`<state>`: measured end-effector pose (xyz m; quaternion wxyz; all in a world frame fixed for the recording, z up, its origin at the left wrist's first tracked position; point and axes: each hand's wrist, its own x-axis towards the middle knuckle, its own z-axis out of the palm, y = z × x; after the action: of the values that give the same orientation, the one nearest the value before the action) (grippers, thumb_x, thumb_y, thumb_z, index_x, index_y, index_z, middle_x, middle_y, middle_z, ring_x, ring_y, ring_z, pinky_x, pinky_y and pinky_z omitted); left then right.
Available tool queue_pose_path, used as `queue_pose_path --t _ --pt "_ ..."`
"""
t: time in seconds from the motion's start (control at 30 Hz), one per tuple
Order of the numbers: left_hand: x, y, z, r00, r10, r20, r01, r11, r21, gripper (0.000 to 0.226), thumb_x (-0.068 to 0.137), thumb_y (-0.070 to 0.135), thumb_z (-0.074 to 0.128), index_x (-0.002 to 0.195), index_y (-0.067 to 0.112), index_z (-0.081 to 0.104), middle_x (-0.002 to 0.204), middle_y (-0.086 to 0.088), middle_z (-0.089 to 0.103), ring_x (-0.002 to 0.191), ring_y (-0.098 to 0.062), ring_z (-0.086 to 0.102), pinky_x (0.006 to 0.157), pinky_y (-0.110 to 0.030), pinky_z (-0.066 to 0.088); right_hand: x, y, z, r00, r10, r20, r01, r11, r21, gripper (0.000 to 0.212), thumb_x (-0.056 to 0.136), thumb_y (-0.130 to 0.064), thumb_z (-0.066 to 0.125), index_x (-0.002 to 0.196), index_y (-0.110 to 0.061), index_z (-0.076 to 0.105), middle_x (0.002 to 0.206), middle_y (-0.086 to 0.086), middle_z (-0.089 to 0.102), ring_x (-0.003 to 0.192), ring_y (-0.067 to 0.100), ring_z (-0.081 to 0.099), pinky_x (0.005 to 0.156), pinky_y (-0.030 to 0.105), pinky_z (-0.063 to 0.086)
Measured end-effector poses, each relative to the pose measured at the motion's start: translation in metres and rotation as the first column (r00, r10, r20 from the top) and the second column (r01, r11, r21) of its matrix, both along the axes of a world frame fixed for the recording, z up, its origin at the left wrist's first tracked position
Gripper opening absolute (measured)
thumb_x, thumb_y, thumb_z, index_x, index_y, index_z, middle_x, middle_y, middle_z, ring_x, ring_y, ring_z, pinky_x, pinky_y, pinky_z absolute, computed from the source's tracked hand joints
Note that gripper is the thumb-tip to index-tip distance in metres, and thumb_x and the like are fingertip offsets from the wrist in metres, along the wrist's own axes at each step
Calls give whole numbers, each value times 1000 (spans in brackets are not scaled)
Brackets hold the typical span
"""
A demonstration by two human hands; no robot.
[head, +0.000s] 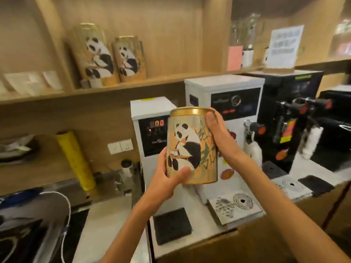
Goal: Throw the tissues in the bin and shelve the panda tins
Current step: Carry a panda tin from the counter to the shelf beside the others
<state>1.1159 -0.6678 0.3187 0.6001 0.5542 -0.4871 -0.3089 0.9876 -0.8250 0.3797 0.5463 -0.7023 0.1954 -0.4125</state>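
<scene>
I hold a gold-lidded panda tin (191,147) upright in the air in front of the white machines. My left hand (169,175) grips its lower left side. My right hand (216,130) wraps its upper right side near the lid. Two more panda tins stand side by side on the wooden shelf (133,86) above: a taller-looking one (95,56) on the left and another (130,58) to its right. No tissues or bin are visible.
A white machine with a red "00" display (152,128) and a larger white machine (224,103) stand behind the tin, a black coffee machine (284,114) to the right. A yellow roll (76,158) leans on the wall. A sink (28,224) lies at lower left.
</scene>
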Motion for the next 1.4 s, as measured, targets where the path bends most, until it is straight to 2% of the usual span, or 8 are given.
queue_pose_path --t 0.13,0.3,0.47,0.6,0.8,0.97,1.1,1.4 --pt "43 -55 69 994 95 49 -86 985 -147 98 64 51 84 143 48 26 125 19 64 114 -4 65 78 -17 58 47 -59 87 980 182 76 -173 978 -113 79 86 -70 42 150 -26 27 146 5 49 131 17 52 111 49 41" --pt "96 -108 162 945 251 211 -186 940 -285 88 71 49 84 137 56 27 119 38 60 109 12 62 78 -6 53 105 -123 188 928 368 56 -341 901 -268 84 82 -78 38 149 -28 29 137 8 57 119 22 63 102 49 50" --pt "159 -178 243 810 538 233 -411 804 -429 107 60 71 73 149 43 21 153 5 38 137 -17 44 113 -47 40 174 -174 265 944 329 10 -311 901 -302 85 75 -84 34 149 -44 18 134 -3 49 120 28 55 88 56 53" --pt "213 -246 267 792 562 238 -414 782 -467 112 61 75 72 150 41 14 159 1 29 140 -18 35 117 -46 31 228 -223 281 941 323 -105 -339 900 -275 88 77 -80 47 149 -46 10 139 6 46 116 35 53 88 60 51" --pt "290 -336 254 836 428 342 -311 884 -349 107 71 63 75 150 45 6 158 0 28 141 -20 35 101 -23 36 279 -311 268 918 306 -250 -356 915 -187 88 80 -68 59 151 -41 14 152 8 38 131 36 45 103 69 39" --pt "317 -393 240 816 369 444 -340 929 -148 117 63 73 75 151 47 2 162 1 24 146 -23 27 121 -47 23 302 -383 251 890 354 -287 -391 917 -83 102 70 -60 74 151 -42 13 153 11 37 135 39 41 103 67 41" --pt "324 -425 234 802 370 468 -370 924 -95 108 71 61 78 149 50 4 159 2 30 143 -23 32 117 -47 25 322 -422 232 895 375 -240 -396 917 -43 108 65 -55 79 150 -43 13 153 12 37 137 39 40 106 68 37" --pt "353 -463 217 800 428 421 -493 868 54 92 82 46 75 152 23 21 153 -5 42 139 -23 42 113 -41 34 370 -467 200 865 466 -184 -457 885 95 99 70 -49 81 151 -26 29 145 11 48 132 34 45 110 62 36"
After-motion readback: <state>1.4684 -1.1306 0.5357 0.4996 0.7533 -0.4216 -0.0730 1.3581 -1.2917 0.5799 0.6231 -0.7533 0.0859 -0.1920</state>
